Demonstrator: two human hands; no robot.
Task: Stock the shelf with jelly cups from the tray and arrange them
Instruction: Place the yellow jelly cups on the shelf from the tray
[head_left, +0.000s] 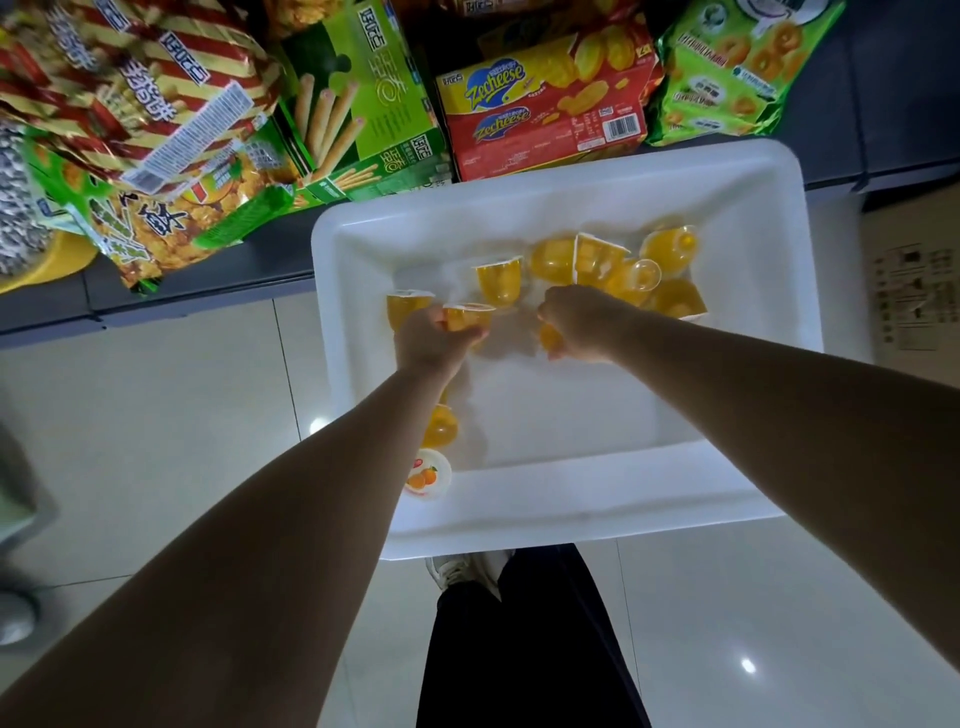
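Head view: my left hand (428, 340) grips a clear yellow jelly cup (467, 317), foil lid pointing away from me, near the tray's (571, 512) left edge; my right hand (579, 325) clasps another cup (550, 336), mostly hidden.

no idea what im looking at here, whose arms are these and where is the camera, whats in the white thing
There is no machine here. A person wears one camera on the head, looking down, so the two arms are their own. Below them a white tray holds orange jelly cups. The left hand grips one jelly cup; the right hand grips another cup, mostly hidden under it. More cups lie in a far cluster. Beyond the tray, snack packs sit on a dark shelf.
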